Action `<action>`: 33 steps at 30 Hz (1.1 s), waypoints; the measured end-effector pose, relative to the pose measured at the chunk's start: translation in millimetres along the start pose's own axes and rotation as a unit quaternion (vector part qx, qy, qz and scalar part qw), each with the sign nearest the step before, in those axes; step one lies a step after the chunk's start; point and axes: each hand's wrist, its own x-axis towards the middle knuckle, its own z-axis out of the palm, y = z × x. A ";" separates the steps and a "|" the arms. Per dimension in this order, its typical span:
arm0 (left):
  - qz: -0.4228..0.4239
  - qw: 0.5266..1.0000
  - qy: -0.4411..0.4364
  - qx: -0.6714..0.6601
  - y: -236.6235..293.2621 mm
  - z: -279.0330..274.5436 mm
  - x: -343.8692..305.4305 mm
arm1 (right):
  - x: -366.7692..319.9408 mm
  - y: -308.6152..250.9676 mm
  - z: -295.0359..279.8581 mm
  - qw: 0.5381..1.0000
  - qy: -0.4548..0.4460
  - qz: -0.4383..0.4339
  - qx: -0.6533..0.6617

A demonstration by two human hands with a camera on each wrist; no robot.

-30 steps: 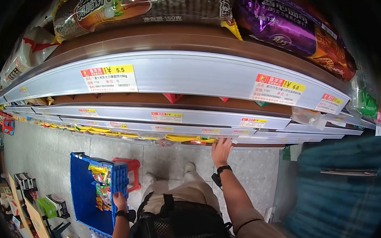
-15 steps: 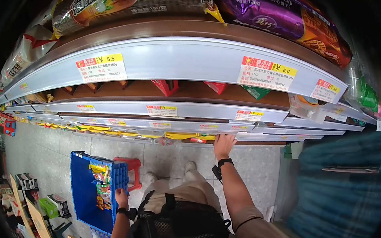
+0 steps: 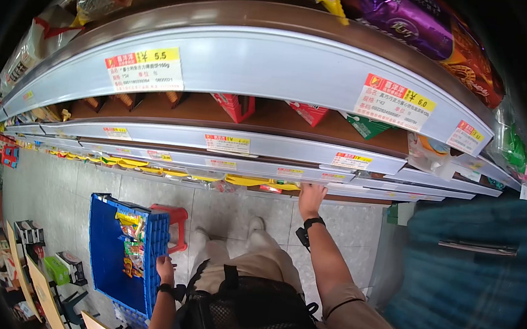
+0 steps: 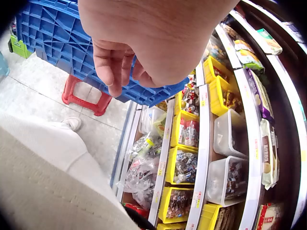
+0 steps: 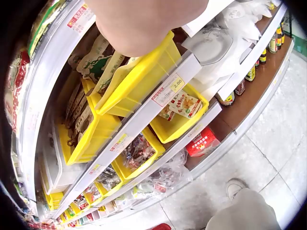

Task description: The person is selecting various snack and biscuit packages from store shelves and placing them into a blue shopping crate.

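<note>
My left hand (image 3: 166, 271) is beside the right wall of a blue crate (image 3: 157, 236). In the left wrist view the fingers of that hand (image 4: 144, 48) hang loosely curled in front of the crate's ribbed side (image 4: 53, 33); whether they touch it I cannot tell. My right hand (image 3: 312, 200) reaches to the edge of a low shelf. Seen from the right wrist, this hand (image 5: 146, 21) is over a yellow bin (image 5: 139, 88) of packets, its fingertips hidden. A second yellow bin (image 5: 180, 124) with white-and-red packets sits one level lower.
Shelf edges (image 3: 237, 40) with price tags curve across the front above my hands. A red stool (image 3: 178, 223) stands right of the crate, near my feet. Boxes (image 3: 66, 266) lie at the left, a teal curtain (image 3: 466, 289) hangs at the right.
The upper shelves have shifted upward in the head view, showing more of the red and green packs beneath. The crate and left hand appear slightly further left; the right hand stays at the low shelf.
</note>
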 end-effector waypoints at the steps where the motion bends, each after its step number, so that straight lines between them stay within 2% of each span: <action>1: 0.015 1.000 -0.013 0.004 3.4 2.2 -1.7 | -1.3 -0.8 -2.8 1.000 0.005 0.001 0.000; 10: -0.015 1.000 0.004 0.017 -9.1 -10.4 -2.7 | -23.8 -14.8 -17.3 0.998 0.037 0.025 0.054; 13: -0.028 0.999 0.012 0.016 -16.4 -16.1 -0.7 | -37.8 -20.6 -20.5 0.994 0.050 0.067 0.064; 16: -0.036 0.999 0.018 0.016 -19.5 -16.6 2.8 | -39.8 -19.5 -8.9 0.982 0.076 0.104 0.137; 17: -0.040 0.999 0.022 0.015 -21.2 -17.9 2.1 | -35.5 -19.8 -2.0 0.945 0.140 0.175 0.238; 18: -0.041 0.999 0.022 0.016 -20.0 -18.1 0.7 | -30.1 -20.2 2.2 0.888 0.201 0.242 0.334; 19: -0.036 0.999 0.022 0.012 -17.0 -16.8 -0.3 | -20.7 -22.0 0.4 0.888 0.199 0.243 0.334; 21: -0.029 0.999 0.021 0.009 -11.9 -14.1 -3.3 | 1.8 -24.6 -2.6 0.808 0.244 0.353 0.404; 23: -0.016 1.000 0.014 0.006 -8.6 -13.0 -5.5 | 4.8 -7.0 21.2 0.807 0.241 0.376 0.386; 25: -0.012 1.000 0.011 0.006 -7.8 -11.0 -4.1 | 15.1 -4.1 23.0 0.818 0.154 0.359 0.423; 26: -0.004 1.000 0.007 0.004 -8.3 -9.5 -4.0 | 18.5 -4.8 24.5 0.789 0.153 0.403 0.438; 29: -0.002 1.000 0.009 0.001 -5.6 -8.1 -11.2 | 32.6 -5.5 7.2 0.785 0.107 0.400 0.461; 30: 0.002 1.000 0.007 0.002 -5.3 -9.0 -12.3 | 35.1 -1.5 11.4 0.763 0.103 0.414 0.486; 31: 0.008 1.000 0.004 0.003 -3.0 -8.1 -13.0 | 33.4 3.7 17.5 0.763 0.101 0.413 0.487; 33: 0.003 1.000 0.011 0.006 -2.7 -8.8 -16.0 | 31.3 12.6 29.6 0.730 0.052 0.392 0.558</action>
